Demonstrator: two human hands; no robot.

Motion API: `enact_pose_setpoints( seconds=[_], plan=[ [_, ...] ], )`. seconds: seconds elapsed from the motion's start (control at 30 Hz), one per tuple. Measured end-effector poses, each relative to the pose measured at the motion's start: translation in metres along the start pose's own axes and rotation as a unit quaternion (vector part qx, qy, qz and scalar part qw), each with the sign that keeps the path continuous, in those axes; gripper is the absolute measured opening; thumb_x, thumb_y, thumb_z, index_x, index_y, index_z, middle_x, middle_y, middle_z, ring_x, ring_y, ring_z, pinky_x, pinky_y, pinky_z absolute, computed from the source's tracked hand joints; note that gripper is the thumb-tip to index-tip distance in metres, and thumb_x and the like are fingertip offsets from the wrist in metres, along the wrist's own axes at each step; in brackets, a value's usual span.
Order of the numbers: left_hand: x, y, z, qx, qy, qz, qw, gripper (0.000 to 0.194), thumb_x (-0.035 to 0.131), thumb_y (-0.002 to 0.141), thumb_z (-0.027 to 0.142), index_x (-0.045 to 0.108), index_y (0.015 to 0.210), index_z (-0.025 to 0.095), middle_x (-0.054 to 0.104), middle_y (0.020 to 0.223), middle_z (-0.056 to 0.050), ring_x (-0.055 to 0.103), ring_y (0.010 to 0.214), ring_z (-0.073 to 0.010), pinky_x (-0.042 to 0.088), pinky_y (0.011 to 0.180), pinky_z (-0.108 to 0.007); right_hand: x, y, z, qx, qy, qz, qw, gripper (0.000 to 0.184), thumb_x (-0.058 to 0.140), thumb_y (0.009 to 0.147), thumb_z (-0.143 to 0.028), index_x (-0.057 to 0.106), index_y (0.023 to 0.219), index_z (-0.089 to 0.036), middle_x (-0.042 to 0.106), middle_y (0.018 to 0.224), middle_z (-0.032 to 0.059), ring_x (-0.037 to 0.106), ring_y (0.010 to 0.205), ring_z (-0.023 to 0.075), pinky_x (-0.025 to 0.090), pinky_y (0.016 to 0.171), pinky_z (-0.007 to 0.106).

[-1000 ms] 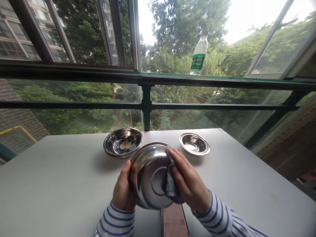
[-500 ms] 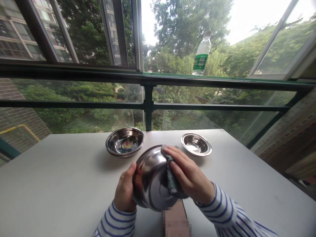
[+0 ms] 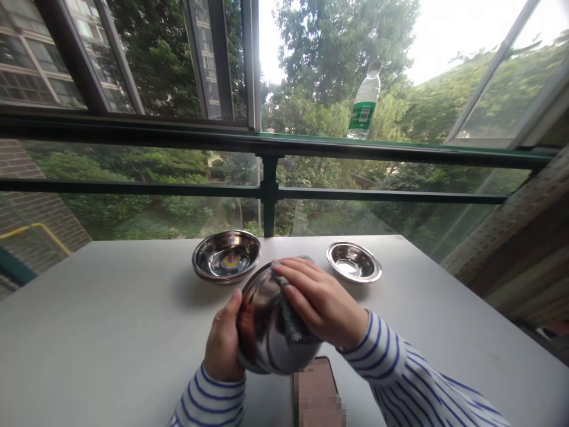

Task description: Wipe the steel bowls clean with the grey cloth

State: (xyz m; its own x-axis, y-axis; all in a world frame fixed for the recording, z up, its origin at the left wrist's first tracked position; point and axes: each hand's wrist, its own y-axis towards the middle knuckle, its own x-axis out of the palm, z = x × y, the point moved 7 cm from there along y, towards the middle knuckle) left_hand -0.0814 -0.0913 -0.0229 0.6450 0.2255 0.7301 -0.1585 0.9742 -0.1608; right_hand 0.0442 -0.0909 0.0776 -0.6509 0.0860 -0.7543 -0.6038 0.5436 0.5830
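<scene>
A shiny steel bowl (image 3: 260,308) is held tilted above the table, its rounded outside facing me. My left hand (image 3: 224,341) grips its left edge, thumb on the outer wall and the other fingers hidden behind. Under the fingers of my right hand (image 3: 322,299) is a dark grey-green cloth (image 3: 296,323), pressed flat against the upper right of the bowl's outside. Behind on the left sits a stack of steel bowls (image 3: 226,256) with a round coloured sticker inside the top one. A smaller steel bowl (image 3: 354,263) stands behind on the right.
The white table (image 3: 111,332) reaches to a dark green railing (image 3: 186,139) with glass. A phone (image 3: 315,385) lies on the table below the held bowl. On the rail stands a plastic bottle (image 3: 364,107) with a green label. A curtain (image 3: 515,237) hangs at the right.
My right hand and the cloth have slid left across the bowl's outside. My left hand keeps its grip at almost the same place.
</scene>
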Motion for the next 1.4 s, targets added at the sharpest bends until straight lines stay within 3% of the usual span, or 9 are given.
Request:
enact_pose_setpoints(
  seconds=[0.17, 0.3, 0.47, 0.57, 0.73, 0.9, 1.07, 1.27, 1.4],
  plan=[
    [-0.002, 0.003, -0.004, -0.082, -0.07, 0.028, 0.994, 0.033, 0.049, 0.08, 0.033, 0.069, 0.094, 0.01, 0.073, 0.084, -0.01, 0.062, 0.096, -0.0291, 0.046, 0.089, -0.042, 0.002, -0.027, 0.04, 0.087, 0.125, 0.066, 0.986, 0.039, 0.033, 0.092, -0.025, 0.039, 0.131, -0.02, 0.047, 0.131, 0.008, 0.042, 0.122, 0.0201, 0.035, 0.103, 0.04],
    [-0.009, 0.008, -0.002, -0.077, -0.072, 0.065, 0.992, 0.034, 0.046, 0.081, 0.032, 0.069, 0.094, 0.012, 0.073, 0.082, -0.01, 0.063, 0.096, -0.029, 0.045, 0.089, -0.042, 0.019, -0.056, 0.04, 0.117, 0.1, 0.093, 0.984, 0.049, 0.032, 0.092, -0.025, 0.021, 0.14, -0.022, 0.031, 0.142, 0.0065, 0.029, 0.13, 0.0217, 0.03, 0.106, 0.042],
    [-0.014, 0.011, -0.002, -0.069, -0.094, 0.085, 0.99, 0.035, 0.045, 0.082, 0.03, 0.066, 0.102, 0.011, 0.072, 0.091, -0.011, 0.061, 0.098, -0.0283, 0.045, 0.09, -0.042, 0.036, -0.069, 0.01, 0.006, -0.046, 0.088, 0.995, 0.062, 0.037, 0.087, -0.02, 0.008, 0.142, -0.013, 0.006, 0.148, 0.0135, 0.012, 0.134, 0.0315, 0.03, 0.102, 0.054],
    [-0.013, 0.011, -0.006, -0.088, -0.112, 0.089, 0.986, 0.036, 0.043, 0.083, 0.029, 0.064, 0.105, 0.01, 0.072, 0.092, -0.011, 0.062, 0.097, -0.0275, 0.045, 0.09, -0.041, 0.039, -0.067, -0.011, -0.118, -0.146, 0.096, 0.978, 0.064, 0.047, 0.083, -0.022, 0.02, 0.139, -0.009, 0.016, 0.146, 0.0184, 0.018, 0.132, 0.0359, 0.031, 0.099, 0.058],
    [-0.012, 0.009, -0.011, -0.106, -0.13, 0.114, 0.979, 0.033, 0.042, 0.084, 0.023, 0.065, 0.102, 0.008, 0.073, 0.08, -0.009, 0.065, 0.092, -0.0259, 0.046, 0.09, -0.039, 0.051, -0.05, -0.037, -0.225, -0.224, 0.018, 0.948, 0.039, 0.044, 0.087, -0.024, 0.049, 0.123, -0.013, 0.048, 0.13, 0.0116, 0.035, 0.126, 0.027, 0.035, 0.102, 0.044],
    [-0.009, 0.011, -0.008, -0.095, -0.13, 0.111, 0.981, 0.034, 0.041, 0.084, 0.024, 0.065, 0.103, 0.008, 0.073, 0.081, -0.01, 0.065, 0.091, -0.0259, 0.045, 0.091, -0.039, 0.053, -0.046, -0.044, -0.273, -0.248, -0.014, 0.929, 0.037, 0.037, 0.089, -0.017, 0.049, 0.124, -0.014, 0.047, 0.132, 0.0057, 0.038, 0.125, 0.0224, 0.033, 0.105, 0.04],
    [-0.003, 0.009, -0.015, -0.118, -0.145, 0.082, 0.979, 0.039, 0.041, 0.085, 0.027, 0.061, 0.11, 0.005, 0.072, 0.089, -0.014, 0.064, 0.094, -0.0271, 0.044, 0.092, -0.04, 0.05, -0.063, -0.037, -0.306, -0.261, -0.019, 0.915, 0.035, 0.039, 0.09, -0.017, 0.051, 0.123, -0.019, 0.046, 0.133, 0.0013, 0.038, 0.125, 0.0211, 0.028, 0.108, 0.042],
    [-0.003, 0.004, -0.019, -0.103, -0.157, 0.101, 0.977, 0.028, 0.044, 0.084, 0.022, 0.068, 0.083, 0.007, 0.072, 0.071, -0.01, 0.068, 0.069, -0.0184, 0.05, 0.083, -0.032, 0.062, -0.05, -0.044, -0.292, -0.282, -0.054, 0.912, 0.039, 0.036, 0.088, -0.014, 0.049, 0.124, -0.009, 0.044, 0.134, 0.0086, 0.032, 0.128, 0.0248, 0.032, 0.106, 0.043],
    [0.001, 0.001, -0.025, -0.126, -0.165, 0.069, 0.976, 0.03, 0.045, 0.085, 0.022, 0.068, 0.077, 0.006, 0.071, 0.068, -0.01, 0.067, 0.062, -0.0149, 0.053, 0.074, -0.026, 0.064, -0.035, -0.041, -0.247, -0.276, -0.055, 0.927, 0.04, 0.038, 0.088, -0.016, 0.046, 0.126, -0.006, 0.045, 0.133, 0.0115, 0.03, 0.128, 0.0278, 0.03, 0.106, 0.045]
  ],
)
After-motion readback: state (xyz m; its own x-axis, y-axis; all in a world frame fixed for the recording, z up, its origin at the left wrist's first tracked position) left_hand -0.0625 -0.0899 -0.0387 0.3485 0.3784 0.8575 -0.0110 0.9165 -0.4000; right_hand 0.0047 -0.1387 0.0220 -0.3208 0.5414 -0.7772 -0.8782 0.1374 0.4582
